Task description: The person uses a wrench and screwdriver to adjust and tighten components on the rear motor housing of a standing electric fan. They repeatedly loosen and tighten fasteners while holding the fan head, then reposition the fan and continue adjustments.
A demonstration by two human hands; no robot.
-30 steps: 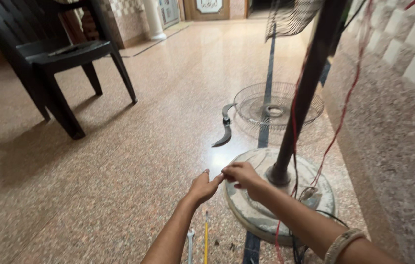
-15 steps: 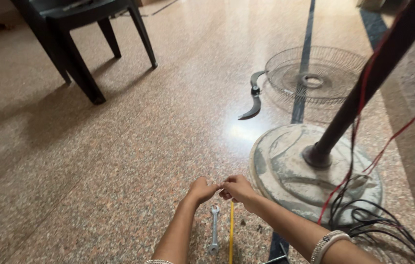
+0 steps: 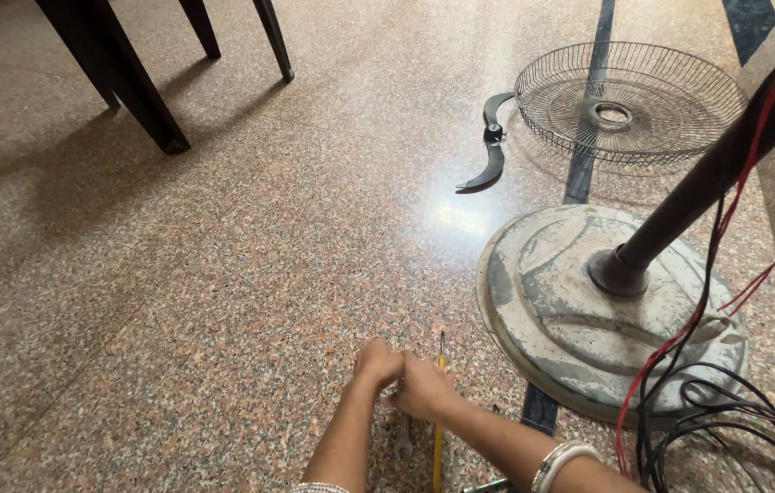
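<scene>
My left hand (image 3: 376, 363) and my right hand (image 3: 421, 387) are pressed together low over the speckled stone floor, fingers curled; what they hold, if anything, is hidden. Just under them lie a yellow-handled screwdriver (image 3: 438, 429) and a small metal spanner (image 3: 403, 444). To the right stands the round, worn base (image 3: 579, 310) of a pedestal fan with its dark pole (image 3: 707, 178) rising up to the right.
A wire fan guard (image 3: 627, 102) and a dark curved fan blade (image 3: 490, 146) lie on the floor beyond the base. Red and black cables (image 3: 707, 402) hang and coil at the right. Dark chair legs (image 3: 122, 73) stand at the far left.
The view has tilted down and the hands have drawn back from the fan base edge towards me, staying together over the screwdriver and spanner.
</scene>
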